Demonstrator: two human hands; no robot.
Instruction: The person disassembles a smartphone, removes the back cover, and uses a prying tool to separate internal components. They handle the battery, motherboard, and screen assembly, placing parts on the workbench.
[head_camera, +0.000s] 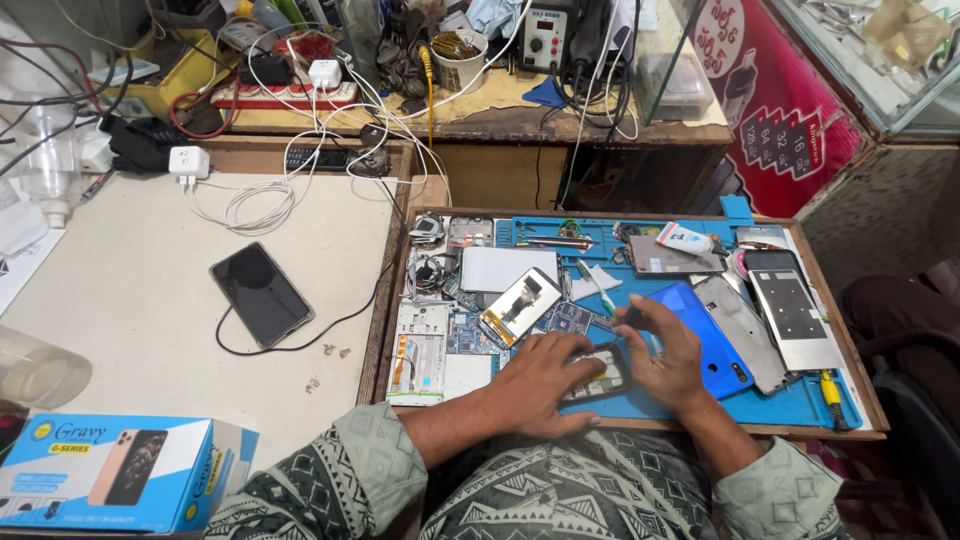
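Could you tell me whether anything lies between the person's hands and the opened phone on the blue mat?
Nothing visible does. The left hand and right hand both rest directly on the opened phone, which lies on the blue mat.

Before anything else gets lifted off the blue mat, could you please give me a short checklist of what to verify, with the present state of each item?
1. Opened phone steadied: ok, the left hand lies on it and the right hand touches its right edge.
2. Phone resting on the blue mat, not over the tray's edge: ok.
3. Blue back cover clear of the work: not ok, it lies partly under the right hand.
4. Yellow-handled screwdriver within reach: ok, at the mat's right front corner.
5. Loose screws accounted for: cannot tell, too small to see.
6. Black phone on the white table kept apart: ok, lying flat with its cable attached.
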